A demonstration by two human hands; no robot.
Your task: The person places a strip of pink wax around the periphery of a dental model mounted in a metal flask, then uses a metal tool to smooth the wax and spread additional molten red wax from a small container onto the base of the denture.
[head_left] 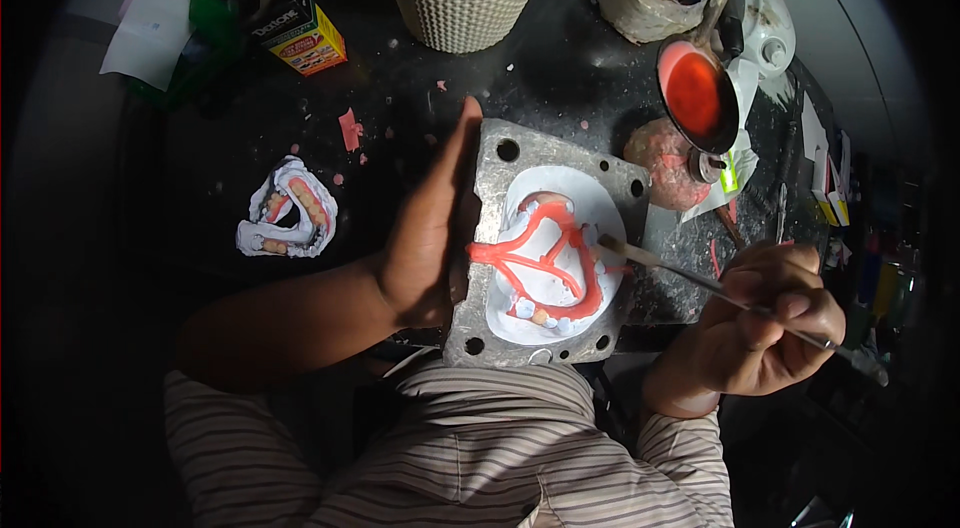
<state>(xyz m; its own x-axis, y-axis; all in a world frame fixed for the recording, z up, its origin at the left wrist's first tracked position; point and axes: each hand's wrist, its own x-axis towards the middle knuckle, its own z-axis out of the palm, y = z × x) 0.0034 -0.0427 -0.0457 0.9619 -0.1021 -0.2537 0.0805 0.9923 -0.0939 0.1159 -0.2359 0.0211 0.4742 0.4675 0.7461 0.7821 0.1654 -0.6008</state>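
My left hand point(425, 238) grips the left edge of a grey metal flask half point(490, 178) with round holes near its corners. White plaster point(600, 196) fills it. Set in the plaster are tooth-coloured pieces and a curved band of red wax, with branching wax rods point(505, 253) that meet at the left edge. Pinched in the fingers of my right hand point(770, 323) is a thin metal wax spatula point(690, 276). Its flat tip lies over the right side of the wax band; whether it touches cannot be made out.
A plaster dental model point(270, 234) with pink wax and teeth lies left. Behind stand a yellow-black box point(312, 40) and a tool-filled basket point(465, 13). At right, a pan of red melted wax point(693, 96) sits above a wax-smeared round burner point(668, 163). Wax scraps point(350, 130) litter the table.
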